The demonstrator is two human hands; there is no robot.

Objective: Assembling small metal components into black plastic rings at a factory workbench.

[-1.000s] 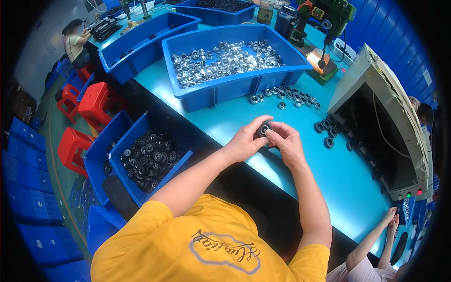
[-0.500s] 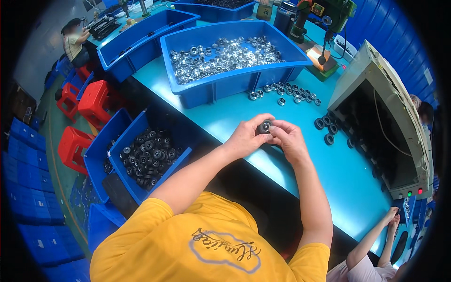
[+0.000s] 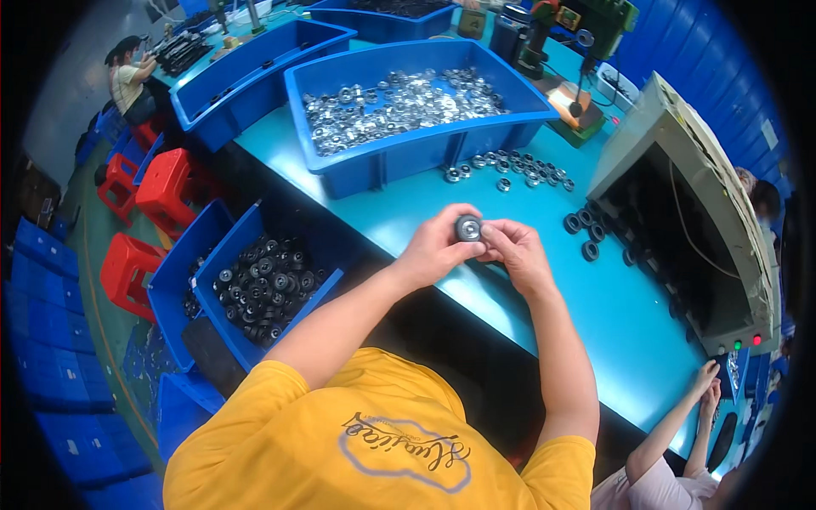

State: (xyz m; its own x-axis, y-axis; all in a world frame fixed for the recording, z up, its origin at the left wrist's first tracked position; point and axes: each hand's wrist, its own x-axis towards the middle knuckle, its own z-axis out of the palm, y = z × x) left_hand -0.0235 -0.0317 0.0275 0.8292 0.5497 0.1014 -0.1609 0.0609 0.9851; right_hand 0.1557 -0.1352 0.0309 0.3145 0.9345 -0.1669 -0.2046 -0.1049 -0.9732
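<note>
A small wheel (image 3: 468, 228), with a black tyre around a shiny metal hub, is held up over the table's near edge. My left hand (image 3: 432, 248) is closed on it, thumb below and fingers behind. At its right side, my right hand (image 3: 517, 255) pinches with thumb and forefinger against the rim; the other fingers are curled. Beyond my hands, loose metal hubs (image 3: 504, 184) stand on the turquoise table (image 3: 382, 223). Black tyres (image 3: 591, 251) lie to the right, before a grey machine's opening.
A blue bin (image 3: 357, 177) of metal hubs stands at the back. Another blue bin at lower left holds black wheels (image 3: 265, 285). The grey boxy machine (image 3: 625, 140) is on the right, a green press (image 3: 586, 127) behind it. A co-worker's hands (image 3: 708, 387) are at lower right.
The wheel has turned in my fingers so its hub face shows more fully. My right hand's fingers have shifted along its side. The whole view has moved slightly.
</note>
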